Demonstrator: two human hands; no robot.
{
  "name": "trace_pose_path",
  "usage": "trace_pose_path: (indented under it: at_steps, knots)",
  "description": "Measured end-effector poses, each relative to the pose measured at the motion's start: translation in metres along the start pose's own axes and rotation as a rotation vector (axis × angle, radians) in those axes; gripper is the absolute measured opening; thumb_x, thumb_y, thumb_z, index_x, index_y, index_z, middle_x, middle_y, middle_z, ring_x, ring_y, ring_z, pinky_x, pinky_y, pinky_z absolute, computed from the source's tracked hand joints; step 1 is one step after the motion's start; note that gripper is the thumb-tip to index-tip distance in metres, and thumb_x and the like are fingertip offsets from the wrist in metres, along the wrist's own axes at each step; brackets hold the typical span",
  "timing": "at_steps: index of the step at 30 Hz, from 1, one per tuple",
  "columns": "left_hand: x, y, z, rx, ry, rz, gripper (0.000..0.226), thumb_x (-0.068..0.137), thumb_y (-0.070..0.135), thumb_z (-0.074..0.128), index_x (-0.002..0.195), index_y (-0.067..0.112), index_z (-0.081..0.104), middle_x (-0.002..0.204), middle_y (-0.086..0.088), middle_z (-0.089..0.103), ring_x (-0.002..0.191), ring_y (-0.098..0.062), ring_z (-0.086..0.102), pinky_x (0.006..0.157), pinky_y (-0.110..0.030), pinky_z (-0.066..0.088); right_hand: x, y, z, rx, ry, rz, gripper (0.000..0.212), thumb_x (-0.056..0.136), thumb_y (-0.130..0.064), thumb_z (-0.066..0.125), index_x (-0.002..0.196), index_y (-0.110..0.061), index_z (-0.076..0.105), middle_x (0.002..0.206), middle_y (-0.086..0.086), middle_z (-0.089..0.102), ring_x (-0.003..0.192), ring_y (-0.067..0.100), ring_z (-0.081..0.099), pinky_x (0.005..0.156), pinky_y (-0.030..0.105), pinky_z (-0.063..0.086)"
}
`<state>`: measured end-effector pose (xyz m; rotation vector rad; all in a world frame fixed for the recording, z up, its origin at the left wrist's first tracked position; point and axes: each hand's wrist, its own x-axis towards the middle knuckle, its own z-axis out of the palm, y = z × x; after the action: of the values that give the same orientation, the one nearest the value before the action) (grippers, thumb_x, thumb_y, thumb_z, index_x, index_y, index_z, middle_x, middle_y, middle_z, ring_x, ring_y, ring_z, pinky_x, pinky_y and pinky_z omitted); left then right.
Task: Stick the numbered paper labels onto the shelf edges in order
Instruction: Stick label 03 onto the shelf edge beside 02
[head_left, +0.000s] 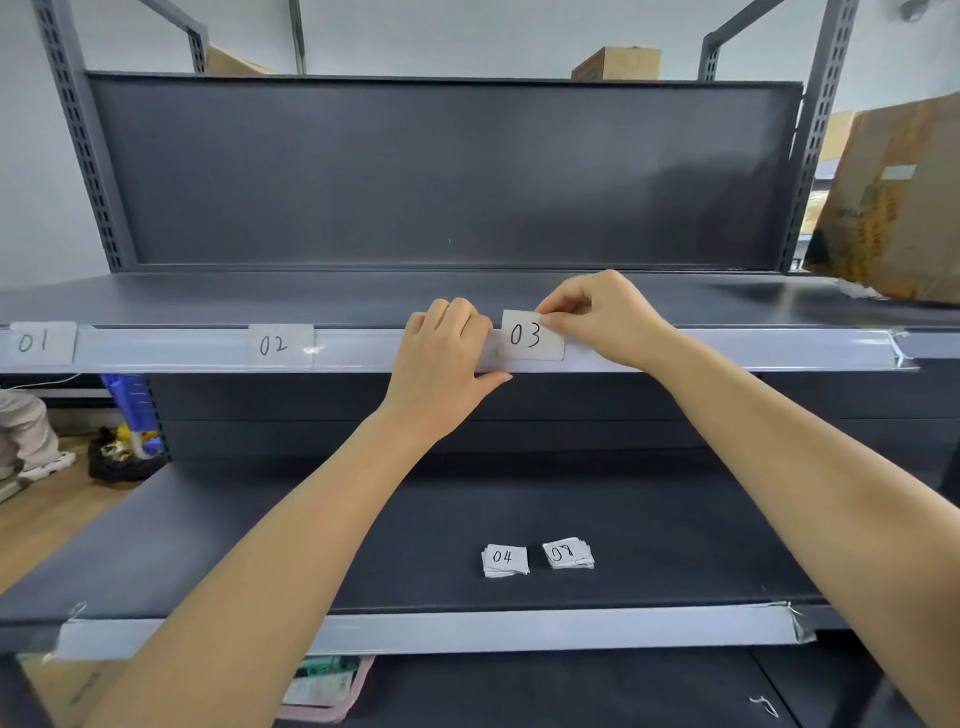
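Right of label 02 (274, 344): keep label 03 (531, 336) pinched by right hand (608, 317), level on strip (727, 349); left hand (441, 358) gripping edge, then press flat.

Cardboard box (891, 202) at far right on the upper shelf. Black bag (122, 460) and shoe (49, 465) on the floor, left. Pink tray (332, 691) below.
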<state>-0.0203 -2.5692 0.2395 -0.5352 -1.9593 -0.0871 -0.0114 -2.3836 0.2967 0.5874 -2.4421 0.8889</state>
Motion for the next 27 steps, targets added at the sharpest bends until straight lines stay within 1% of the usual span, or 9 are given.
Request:
trace_pose_path:
  at_steps: [3,6,8,10,12,14,18,24,27]
  knots:
    - [0.0,0.0,0.0,-0.009,-0.003,-0.007,0.049,0.051,0.034,0.089,0.083,0.005,0.065,0.079,-0.009,0.061,0.071,-0.03,0.059,0.064,-0.033,0.047,-0.003,0.002,-0.001,-0.024,0.0,0.01,0.017,0.09,-0.012,0.059,0.099,-0.012,0.073,0.09,-0.006,0.066,0.085,0.008,0.058,0.07,0.007,0.039]
    - [0.0,0.0,0.0,-0.02,-0.013,-0.013,0.05,0.05,0.034,0.09,0.083,0.005,0.065,0.079,-0.009,0.061,0.072,-0.03,0.059,0.064,-0.034,0.048,-0.006,0.001,-0.001,-0.075,-0.006,0.0,0.021,0.092,-0.01,0.055,0.106,-0.012,0.072,0.086,-0.013,0.057,0.09,0.008,0.054,0.076,0.014,0.038]
    - [0.0,-0.001,0.0,-0.025,-0.021,-0.019,0.05,0.051,0.034,0.089,0.084,0.005,0.065,0.08,-0.009,0.061,0.072,-0.03,0.059,0.064,-0.034,0.048,-0.007,0.0,-0.001,-0.098,-0.02,-0.001,0.025,0.094,-0.009,0.051,0.109,-0.012,0.071,0.093,-0.009,0.055,0.093,0.008,0.051,0.082,0.019,0.036]
    - [-0.001,-0.001,0.0,-0.032,-0.028,-0.028,0.05,0.052,0.034,0.089,0.085,0.004,0.066,0.081,-0.009,0.061,0.073,-0.03,0.059,0.064,-0.035,0.047,-0.009,0.0,0.0,-0.168,-0.038,-0.018,0.029,0.096,-0.007,0.045,0.111,-0.013,0.07,0.1,-0.003,0.054,0.095,0.012,0.05,0.082,0.022,0.037]
    - [-0.001,-0.001,-0.001,-0.045,-0.031,-0.038,0.049,0.053,0.033,0.089,0.085,0.004,0.066,0.081,-0.01,0.061,0.074,-0.031,0.058,0.065,-0.036,0.047,-0.01,-0.001,0.002,-0.278,-0.064,-0.046,0.037,0.094,0.002,0.038,0.113,-0.009,0.068,0.106,0.009,0.054,0.099,0.021,0.051,0.083,0.031,0.042]
    - [-0.001,-0.001,-0.001,-0.051,-0.035,-0.044,0.049,0.054,0.033,0.089,0.086,0.004,0.066,0.082,-0.01,0.061,0.075,-0.032,0.058,0.066,-0.036,0.047,-0.012,-0.001,0.002,-0.324,-0.077,-0.048,0.049,0.089,0.011,0.03,0.115,-0.008,0.066,0.113,0.015,0.052,0.106,0.028,0.05,0.09,0.039,0.044]
    - [0.0,0.0,-0.002,-0.058,-0.035,-0.049,0.048,0.056,0.033,0.088,0.087,0.003,0.066,0.084,-0.011,0.061,0.077,-0.032,0.058,0.067,-0.037,0.047,-0.014,0.0,0.001,-0.339,-0.095,-0.04,0.06,0.086,0.016,0.029,0.124,-0.016,0.062,0.117,0.012,0.05,0.111,0.026,0.046,0.092,0.033,0.04]
    - [0.001,0.0,-0.003,-0.054,-0.042,-0.054,0.048,0.057,0.033,0.087,0.088,0.004,0.066,0.085,-0.011,0.06,0.078,-0.032,0.057,0.067,-0.037,0.045,-0.013,0.001,0.002,-0.357,-0.123,-0.044,0.06,0.086,0.016,0.031,0.128,-0.018,0.059,0.118,0.01,0.048,0.111,0.024,0.045,0.087,0.028,0.038]
    - [0.001,0.001,-0.003,-0.048,-0.046,-0.053,0.048,0.055,0.033,0.088,0.087,0.004,0.066,0.084,-0.01,0.06,0.076,-0.032,0.057,0.067,-0.035,0.045,-0.014,0.003,0.002,-0.34,-0.116,-0.055,0.061,0.086,0.017,0.031,0.128,-0.017,0.059,0.117,0.01,0.048,0.111,0.024,0.045,0.088,0.029,0.038]
